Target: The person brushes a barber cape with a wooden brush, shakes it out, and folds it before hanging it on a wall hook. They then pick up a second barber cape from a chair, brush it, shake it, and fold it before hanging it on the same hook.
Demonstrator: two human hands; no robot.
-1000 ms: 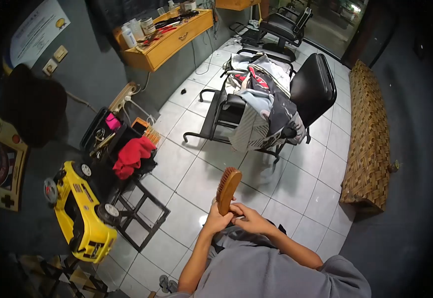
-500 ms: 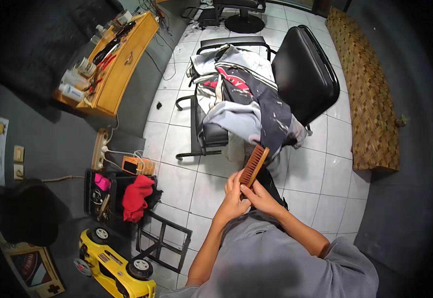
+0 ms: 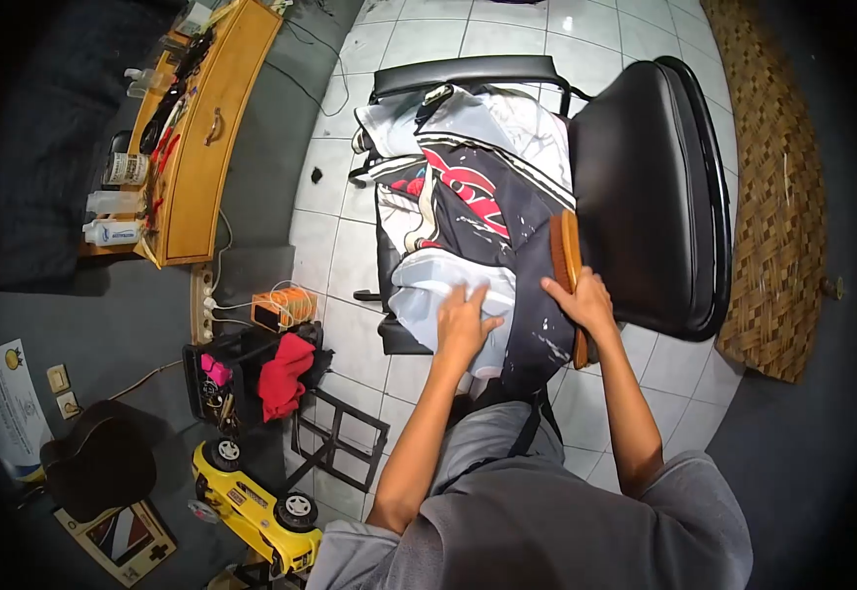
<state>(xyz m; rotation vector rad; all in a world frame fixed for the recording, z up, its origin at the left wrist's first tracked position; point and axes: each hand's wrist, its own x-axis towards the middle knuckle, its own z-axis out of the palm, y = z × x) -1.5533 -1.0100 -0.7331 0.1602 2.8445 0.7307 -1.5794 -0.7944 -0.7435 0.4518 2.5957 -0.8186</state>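
My right hand (image 3: pixel 588 303) is closed around a wooden-backed brush (image 3: pixel 572 246), its reddish-brown bristles facing left. The brush is upright along the right edge of a large black, white and pale grey cloth (image 3: pixel 537 206) with red lettering and light flecks. My left hand (image 3: pixel 462 326) lies on the pale grey fold of this cloth, fingers apart. Bunched and wrinkled, the cloth covers the seat of a black padded chair (image 3: pixel 650 197) and hangs over its near side.
Bottles and tools crowd a wooden drawer shelf (image 3: pixel 237 84) on the left wall. Below are an orange box (image 3: pixel 284 308), a red cloth (image 3: pixel 286 376), a black metal frame (image 3: pixel 355 472) and a yellow toy car (image 3: pixel 252 506). A woven panel (image 3: pixel 772 226) stands at the right.
My hands, earlier together on the brush near my body, have separated and moved forward. The left now rests on the cloth; the right carries the brush to its right edge. The view is closer to the chair.
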